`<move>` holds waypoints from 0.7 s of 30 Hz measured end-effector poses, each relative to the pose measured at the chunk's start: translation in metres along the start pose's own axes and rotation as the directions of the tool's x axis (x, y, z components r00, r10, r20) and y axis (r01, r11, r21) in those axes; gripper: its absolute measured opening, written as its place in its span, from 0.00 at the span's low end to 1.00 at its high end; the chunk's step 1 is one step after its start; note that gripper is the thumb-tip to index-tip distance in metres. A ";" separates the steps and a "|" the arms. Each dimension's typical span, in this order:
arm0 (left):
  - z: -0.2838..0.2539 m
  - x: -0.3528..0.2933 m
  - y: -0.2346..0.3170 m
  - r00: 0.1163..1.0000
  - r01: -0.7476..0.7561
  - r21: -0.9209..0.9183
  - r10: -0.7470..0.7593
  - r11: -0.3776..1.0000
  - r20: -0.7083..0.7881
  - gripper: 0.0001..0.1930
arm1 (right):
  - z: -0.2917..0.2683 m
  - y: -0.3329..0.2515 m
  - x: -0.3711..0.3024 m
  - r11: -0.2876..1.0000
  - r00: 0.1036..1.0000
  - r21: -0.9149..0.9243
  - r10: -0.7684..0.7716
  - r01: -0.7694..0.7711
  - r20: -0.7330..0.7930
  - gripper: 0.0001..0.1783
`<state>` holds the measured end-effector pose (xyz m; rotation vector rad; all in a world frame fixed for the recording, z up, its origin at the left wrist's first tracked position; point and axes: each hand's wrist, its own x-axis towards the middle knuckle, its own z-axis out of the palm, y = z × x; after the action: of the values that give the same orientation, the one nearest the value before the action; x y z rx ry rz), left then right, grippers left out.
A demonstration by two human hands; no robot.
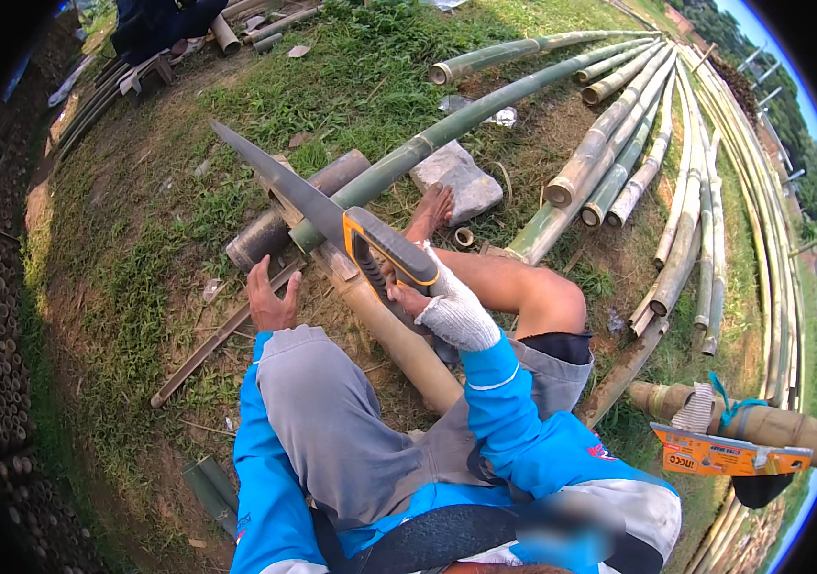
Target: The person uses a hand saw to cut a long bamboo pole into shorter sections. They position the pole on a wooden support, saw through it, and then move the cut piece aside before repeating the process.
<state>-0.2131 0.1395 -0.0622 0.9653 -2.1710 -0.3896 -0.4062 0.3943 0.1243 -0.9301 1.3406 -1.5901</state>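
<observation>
My right hand (pixel 452 306), in a white knitted glove with bare fingertips, is closed round the orange and black handle of a hand saw (pixel 279 177). The blade points away to the far left and passes over the near end of a long green bamboo pole (pixel 408 153). Whether its teeth touch the bamboo I cannot tell. My bare left hand (pixel 273 298) is held open, fingers apart, just nearer than a thick brown bamboo piece (pixel 260 239) that lies crosswise by the pole's end. Between my legs runs a pale bamboo length (pixel 399 340).
My bare foot rests by a flat grey stone (pixel 461 182). Many cut bamboo poles (pixel 609 143) fan out at the right. A split bamboo strip (pixel 217 349) lies on the grass to the left. Another bamboo (pixel 791 426) with an orange saw sleeve (pixel 715 450) is close on my right.
</observation>
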 end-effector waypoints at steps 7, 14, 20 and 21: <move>0.052 0.105 0.016 0.867 0.092 0.074 -0.117 0.993 0.485 0.47 | -0.041 -0.026 -0.022 0.969 0.929 0.080 -0.199 0.234 -0.311 0.24; 0.039 0.085 0.017 0.885 0.033 -0.058 -0.002 0.998 0.465 0.45 | -0.079 -0.001 -0.027 0.951 0.807 -0.012 -0.267 0.307 -0.527 0.24; -0.042 0.071 0.002 0.881 0.099 -0.027 -0.075 0.995 0.467 0.40 | -0.092 0.002 -0.027 0.907 0.725 0.066 -0.287 0.416 -0.626 0.24; -0.051 0.064 -0.021 0.897 0.082 -0.012 -0.069 0.997 0.436 0.40 | -0.094 0.002 -0.027 0.907 0.705 0.024 -0.310 0.421 -0.638 0.24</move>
<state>-0.1952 0.0787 -0.0067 1.0218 -2.5210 -0.7342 -0.4820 0.4533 0.1075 -0.5967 1.4722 -2.4418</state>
